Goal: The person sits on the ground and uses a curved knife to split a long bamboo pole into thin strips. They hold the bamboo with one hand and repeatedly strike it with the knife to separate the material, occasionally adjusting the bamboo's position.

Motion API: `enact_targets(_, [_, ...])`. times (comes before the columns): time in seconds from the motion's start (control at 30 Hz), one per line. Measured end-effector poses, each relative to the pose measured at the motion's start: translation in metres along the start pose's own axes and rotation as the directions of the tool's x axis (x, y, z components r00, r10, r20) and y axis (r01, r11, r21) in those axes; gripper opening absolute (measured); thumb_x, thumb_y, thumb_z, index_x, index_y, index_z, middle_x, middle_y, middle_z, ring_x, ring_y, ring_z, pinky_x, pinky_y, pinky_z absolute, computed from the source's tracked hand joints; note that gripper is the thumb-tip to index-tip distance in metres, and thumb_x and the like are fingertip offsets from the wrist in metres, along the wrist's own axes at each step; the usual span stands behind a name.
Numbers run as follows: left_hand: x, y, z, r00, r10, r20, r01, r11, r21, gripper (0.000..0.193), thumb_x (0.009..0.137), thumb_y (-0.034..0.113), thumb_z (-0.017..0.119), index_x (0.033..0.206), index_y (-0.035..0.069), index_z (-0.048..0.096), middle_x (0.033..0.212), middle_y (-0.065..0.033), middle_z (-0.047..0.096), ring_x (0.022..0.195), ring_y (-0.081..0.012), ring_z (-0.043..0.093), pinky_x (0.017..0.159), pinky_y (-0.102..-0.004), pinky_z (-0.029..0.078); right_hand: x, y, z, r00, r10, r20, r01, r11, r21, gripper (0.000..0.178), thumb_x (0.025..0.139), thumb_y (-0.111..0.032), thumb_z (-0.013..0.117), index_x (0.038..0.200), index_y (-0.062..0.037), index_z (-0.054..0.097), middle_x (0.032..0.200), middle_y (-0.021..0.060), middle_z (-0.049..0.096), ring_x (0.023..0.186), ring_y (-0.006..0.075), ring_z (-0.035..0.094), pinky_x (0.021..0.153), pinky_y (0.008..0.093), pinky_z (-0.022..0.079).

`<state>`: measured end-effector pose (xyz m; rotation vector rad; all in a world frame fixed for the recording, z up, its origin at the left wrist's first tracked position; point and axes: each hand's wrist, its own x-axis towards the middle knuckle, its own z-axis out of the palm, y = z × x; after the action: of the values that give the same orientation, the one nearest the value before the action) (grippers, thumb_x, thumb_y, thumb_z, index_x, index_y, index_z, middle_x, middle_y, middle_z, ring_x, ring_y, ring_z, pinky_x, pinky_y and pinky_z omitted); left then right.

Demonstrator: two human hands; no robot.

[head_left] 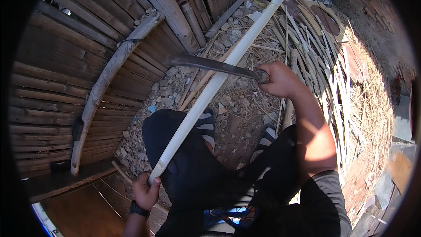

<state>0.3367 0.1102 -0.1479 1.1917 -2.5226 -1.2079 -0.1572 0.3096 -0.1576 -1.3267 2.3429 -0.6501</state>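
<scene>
My left hand [146,190], with a dark watch on its wrist, is wrapped round the near end of a long pale bamboo strip [210,87]. The strip slants up and away to the right, passing over my left knee. In my right hand [279,79] is the handle of a machete [210,64]. Its dark blade points left and crosses the strip around the middle; whether blade and strip touch I cannot tell. The inner side of the strip faces up.
A bamboo-slat wall [66,79] with a curved pole [103,85] stands at the left. Many split bamboo strips [322,70] lie piled at the right. Rubble [164,98] and shavings cover the ground round my striped sandals [206,127]. A brick wall [372,4] rises at the far right.
</scene>
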Motion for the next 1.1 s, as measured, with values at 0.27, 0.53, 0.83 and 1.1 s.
enact_targets(0.27, [0.011, 0.009, -0.015, 1.0, -0.014, -0.001, 0.014, 0.999, -0.039, 0.041, 0.097, 0.035, 0.073, 0.08, -0.001, 0.061, 0.06, -0.0034, 0.055, 0.057, -0.0093, 0.049, 0.051, -0.0306, 0.04, -0.009, -0.035, 0.008, 0.984, -0.18, 0.021, 0.18, 0.982, -0.054, 0.031, 0.071, -0.015, 0.076, 0.099, -0.0024, 0.069, 0.079, 0.0244, 0.065, 0.077, 0.0435, 0.065, 0.073, 0.0457, 0.052])
enact_targets(0.53, [0.029, 0.008, -0.021, 1.0, -0.007, 0.004, 0.007, 1.0, -0.004, 0.044, 0.096, 0.038, 0.074, 0.079, -0.001, 0.061, 0.059, -0.0011, 0.055, 0.057, -0.0075, 0.048, 0.051, -0.0287, 0.039, -0.002, -0.01, 0.009, 0.997, -0.053, -0.05, 0.054, 0.998, 0.014, 0.034, 0.075, -0.02, 0.078, 0.103, -0.0023, 0.07, 0.079, 0.0221, 0.068, 0.076, 0.0395, 0.068, 0.074, 0.0445, 0.053])
enact_targets(0.83, [0.037, -0.011, -0.019, 0.999, -0.005, 0.031, 0.006, 0.999, -0.049, 0.047, 0.094, 0.039, 0.076, 0.077, 0.0, 0.058, 0.058, -0.0004, 0.055, 0.057, -0.0066, 0.048, 0.051, -0.0282, 0.039, 0.004, 0.013, 0.001, 0.984, 0.122, 0.131, -0.133, 0.988, 0.078, 0.044, 0.074, -0.025, 0.075, 0.112, -0.0045, 0.072, 0.093, 0.0242, 0.072, 0.093, 0.0409, 0.071, 0.087, 0.0458, 0.055])
enact_targets(1.1, [0.037, -0.02, -0.014, 1.0, 0.03, 0.008, -0.03, 1.0, -0.006, 0.044, 0.095, 0.036, 0.075, 0.078, -0.001, 0.058, 0.058, -0.0021, 0.057, 0.055, -0.0075, 0.051, 0.05, -0.0294, 0.041, -0.001, 0.009, 0.004, 0.949, 0.073, 0.307, -0.099, 0.993, 0.069, 0.033, 0.073, -0.021, 0.078, 0.102, -0.0053, 0.072, 0.083, 0.0191, 0.071, 0.079, 0.0359, 0.07, 0.078, 0.0438, 0.054])
